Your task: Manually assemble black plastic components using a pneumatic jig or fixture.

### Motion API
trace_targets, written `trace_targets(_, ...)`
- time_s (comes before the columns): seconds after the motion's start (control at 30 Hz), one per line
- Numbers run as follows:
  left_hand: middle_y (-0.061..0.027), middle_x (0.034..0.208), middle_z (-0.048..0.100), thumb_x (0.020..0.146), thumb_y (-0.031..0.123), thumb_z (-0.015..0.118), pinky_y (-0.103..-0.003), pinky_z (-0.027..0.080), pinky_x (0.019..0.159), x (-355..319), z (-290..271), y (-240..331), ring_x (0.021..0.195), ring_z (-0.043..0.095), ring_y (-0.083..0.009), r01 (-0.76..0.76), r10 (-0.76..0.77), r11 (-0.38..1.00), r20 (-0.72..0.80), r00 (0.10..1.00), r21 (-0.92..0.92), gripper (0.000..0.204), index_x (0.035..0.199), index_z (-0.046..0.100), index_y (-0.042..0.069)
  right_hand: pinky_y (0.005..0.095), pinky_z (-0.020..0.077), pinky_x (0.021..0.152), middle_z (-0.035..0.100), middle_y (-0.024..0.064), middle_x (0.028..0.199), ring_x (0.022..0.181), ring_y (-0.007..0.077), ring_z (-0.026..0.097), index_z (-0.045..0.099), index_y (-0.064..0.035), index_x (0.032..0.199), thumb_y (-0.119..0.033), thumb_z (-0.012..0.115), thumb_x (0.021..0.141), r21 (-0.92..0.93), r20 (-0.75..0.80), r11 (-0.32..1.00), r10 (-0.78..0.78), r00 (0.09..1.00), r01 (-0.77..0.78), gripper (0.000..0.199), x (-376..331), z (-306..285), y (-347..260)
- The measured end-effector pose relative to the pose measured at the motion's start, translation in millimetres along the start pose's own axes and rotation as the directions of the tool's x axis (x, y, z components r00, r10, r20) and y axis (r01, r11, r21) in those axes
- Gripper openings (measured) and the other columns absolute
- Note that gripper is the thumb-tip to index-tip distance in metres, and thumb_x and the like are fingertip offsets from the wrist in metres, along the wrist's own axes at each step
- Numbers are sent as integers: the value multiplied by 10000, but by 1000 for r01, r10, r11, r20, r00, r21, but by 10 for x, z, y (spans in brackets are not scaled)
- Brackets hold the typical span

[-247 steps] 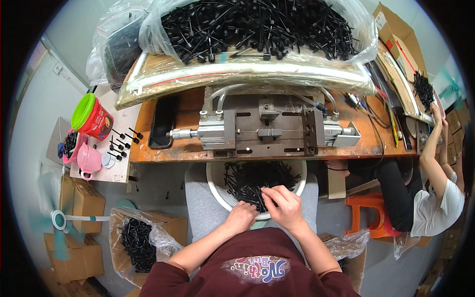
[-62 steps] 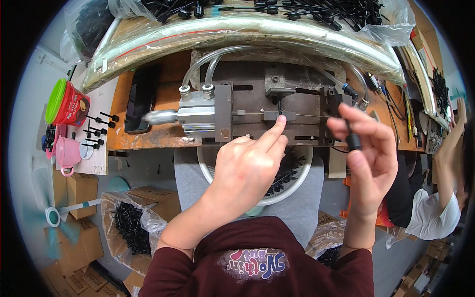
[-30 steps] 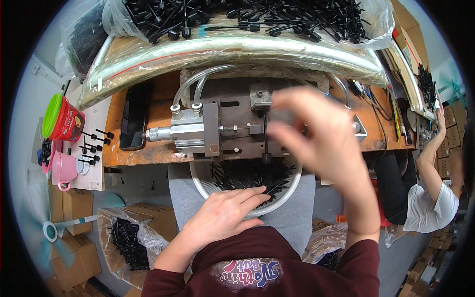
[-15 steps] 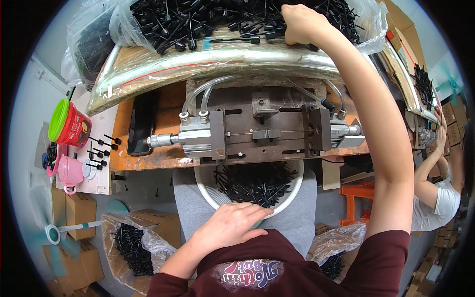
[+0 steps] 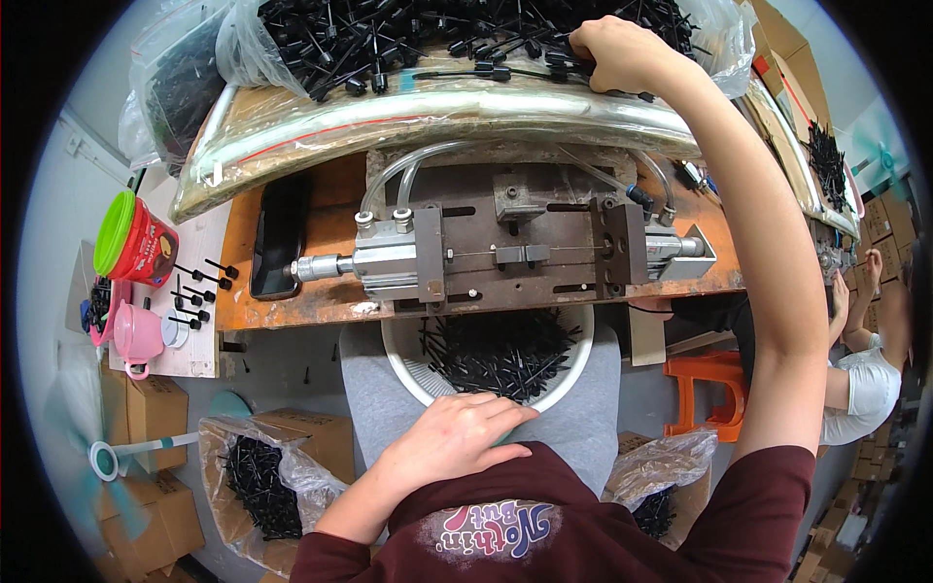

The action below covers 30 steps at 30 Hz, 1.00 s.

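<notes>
On my feed: metal pneumatic press on an orange bench, red tub with green lid, pink cup, cardboard boxes, orange stool, possibly a fan, a co-worker's white sleeve.

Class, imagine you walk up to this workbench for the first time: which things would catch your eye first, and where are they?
Probably the right hand, stretched to the far edge of the bench into a clear bag of black parts. Mid-bench sits a grey metal press fixture with hoses. Nearest, the left hand rests on the rim of a white bowl holding more black parts.
</notes>
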<state>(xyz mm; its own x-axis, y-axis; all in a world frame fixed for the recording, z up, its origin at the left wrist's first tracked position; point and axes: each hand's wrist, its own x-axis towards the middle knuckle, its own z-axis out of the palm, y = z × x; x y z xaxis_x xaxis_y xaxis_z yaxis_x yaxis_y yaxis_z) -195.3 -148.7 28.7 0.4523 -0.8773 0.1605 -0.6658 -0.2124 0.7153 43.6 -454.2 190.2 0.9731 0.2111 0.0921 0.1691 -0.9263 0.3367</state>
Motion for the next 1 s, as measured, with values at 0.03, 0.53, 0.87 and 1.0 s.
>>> trace_targets(0.03,-72,974,696,870,342,719,-357,561,771,-3,6,9,910,683,-248,7,-7,1000,12,1000,0,385,1117,663,52,425,567,838,714,179,1015,931,338,701,704,-15,1067,-84,767,681,-16,14,1000,4,1000,-4,397,3,-4,-5)
trace_targets(0.53,-71,918,710,808,435,775,-333,548,669,19,12,35,773,678,-239,-82,78,996,-93,993,-36,499,1130,693,63,329,473,576,639,69,675,604,154,581,678,-9,769,-191,856,749,848,-59,518,311,948,-117,256,38,-353,71)
trace_targets(0.87,-105,1024,734,739,307,847,-330,553,701,166,-218,137,789,694,-240,-157,151,988,-258,954,-3,535,1167,683,30,319,597,717,739,141,905,776,227,730,732,21,934,-119,809,768,958,-158,-124,524,837,259,231,48,-40,283)
trace_targets(1.0,-143,1075,730,734,77,794,-324,537,779,161,-286,186,842,700,-233,-74,71,997,-415,907,9,427,1138,691,-14,317,600,529,710,183,736,568,231,714,681,88,736,-5,823,733,948,-144,-186,470,871,258,170,-283,-305,-156)
